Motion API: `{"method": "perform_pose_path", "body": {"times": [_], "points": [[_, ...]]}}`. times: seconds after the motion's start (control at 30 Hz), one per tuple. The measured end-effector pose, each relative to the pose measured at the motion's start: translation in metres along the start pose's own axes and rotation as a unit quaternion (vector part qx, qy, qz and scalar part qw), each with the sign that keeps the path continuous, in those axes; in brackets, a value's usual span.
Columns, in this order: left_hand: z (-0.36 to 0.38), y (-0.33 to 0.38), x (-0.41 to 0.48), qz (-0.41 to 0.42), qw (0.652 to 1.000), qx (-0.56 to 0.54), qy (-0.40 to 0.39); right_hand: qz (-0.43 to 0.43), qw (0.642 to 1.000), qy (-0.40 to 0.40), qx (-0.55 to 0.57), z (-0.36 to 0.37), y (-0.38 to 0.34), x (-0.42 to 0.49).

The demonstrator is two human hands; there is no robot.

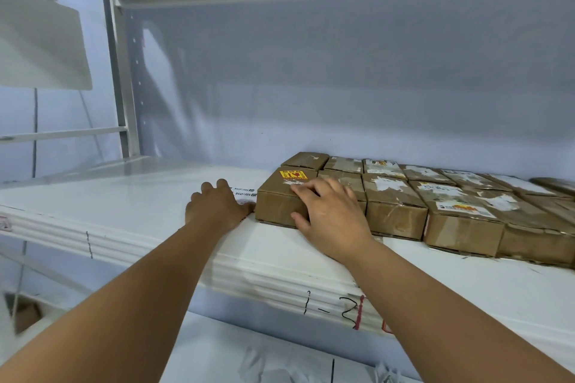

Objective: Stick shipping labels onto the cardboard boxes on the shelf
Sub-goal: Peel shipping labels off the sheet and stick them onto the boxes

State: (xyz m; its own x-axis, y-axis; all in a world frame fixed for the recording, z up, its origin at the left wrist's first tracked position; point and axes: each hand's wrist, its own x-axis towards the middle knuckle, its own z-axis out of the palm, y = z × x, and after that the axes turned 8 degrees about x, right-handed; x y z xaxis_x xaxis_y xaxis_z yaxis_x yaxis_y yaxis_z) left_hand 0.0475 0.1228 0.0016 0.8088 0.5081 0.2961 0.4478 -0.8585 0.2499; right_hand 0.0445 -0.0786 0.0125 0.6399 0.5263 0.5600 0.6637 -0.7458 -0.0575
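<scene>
Spreading fingers (306, 191) of the right hand (329, 214) flat across the top of the end cardboard box (275, 207), holding nothing.

Pressing the thumb against that box's front face, at the left end of the front row on the white shelf (124, 196), touching the neighbouring boxes (395, 205). Resting the left hand (214, 208) loosely open just beside the box's left side, over white printed labels (244, 191), pinching nothing visible. Judging the box as light, stiff along its edges, dented and scuffed, probably sliding easily on the smooth shelf. Suggesting bracing at the front edge and left side while pressing a label onto the bare top, clear of the yellow sticker (293, 175).
</scene>
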Motion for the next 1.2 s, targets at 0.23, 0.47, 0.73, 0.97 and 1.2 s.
{"method": "perform_pose_path", "body": {"times": [0.23, 0.47, 0.73, 0.97, 1.2], "points": [[-0.006, 0.005, -0.005, -0.015, 0.996, 0.007, 0.090, -0.007, 1.000, 0.008, -0.001, 0.001, 0.002, 0.002], [-0.030, 0.007, -0.019, 0.006, 0.916, -0.283, 0.285, -0.013, 0.999, 0.039, 0.001, 0.008, 0.007, 0.005], [-0.070, 0.013, -0.059, -0.096, 0.788, -0.570, 0.212, 0.022, 0.973, 0.061, 0.223, -0.021, -0.027, -0.004], [-0.082, 0.061, -0.111, -0.071, 0.707, -0.703, 0.042, 0.213, 0.755, 0.086, 0.615, -0.059, -0.052, -0.034], [-0.067, 0.114, -0.163, 0.071, 0.717, -0.675, -0.161, 0.329, 0.639, 0.213, 0.662, -0.097, 0.011, -0.091]]}}
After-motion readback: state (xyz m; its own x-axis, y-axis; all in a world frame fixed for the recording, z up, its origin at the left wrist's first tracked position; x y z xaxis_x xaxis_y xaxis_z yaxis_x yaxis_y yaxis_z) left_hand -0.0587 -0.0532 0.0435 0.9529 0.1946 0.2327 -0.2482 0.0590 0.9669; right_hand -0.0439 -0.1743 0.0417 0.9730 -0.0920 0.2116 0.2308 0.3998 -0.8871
